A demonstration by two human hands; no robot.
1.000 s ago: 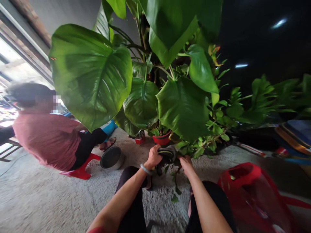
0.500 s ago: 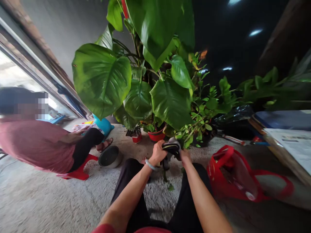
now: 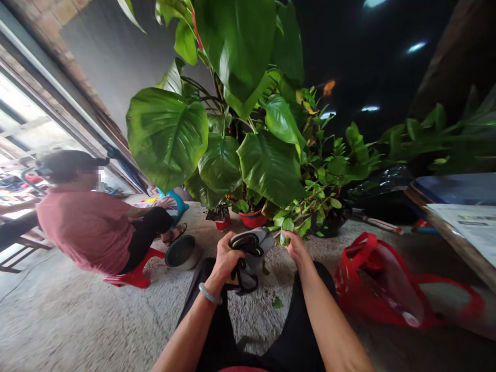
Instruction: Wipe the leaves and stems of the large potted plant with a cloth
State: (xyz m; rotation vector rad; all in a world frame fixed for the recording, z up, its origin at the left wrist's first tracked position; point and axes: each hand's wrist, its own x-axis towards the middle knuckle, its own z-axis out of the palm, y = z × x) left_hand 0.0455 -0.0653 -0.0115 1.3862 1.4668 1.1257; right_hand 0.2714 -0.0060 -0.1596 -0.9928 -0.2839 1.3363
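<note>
My left hand (image 3: 226,261), with a pale bangle at its wrist, is closed round a bundled grey-and-black fabric item (image 3: 253,245) with thin yellow-green trim; its exact kind does not show. To the right of the bundle, apart from it, my right hand (image 3: 296,247) pinches a green leaf (image 3: 285,237) at the edge of a small-leaved plant (image 3: 315,212). On the floor between my knees lies a loose leaf (image 3: 277,303). Just beyond my hands stands a red pot (image 3: 252,219) beneath a tall plant with broad leaves (image 3: 170,137).
At left a person in a pink shirt (image 3: 87,227) sits on a red stool (image 3: 132,279), beside a grey bucket (image 3: 183,253). A red bag (image 3: 356,294) stands by my right knee. Further right, newspaper (image 3: 468,227) lies on a table. A red-handled tool (image 3: 382,225) rests on the floor.
My hands have moved apart. My left hand has carried the fabric bundle left and slightly down, while my right hand has come off it and now pinches a leaf. My view has shifted left.
</note>
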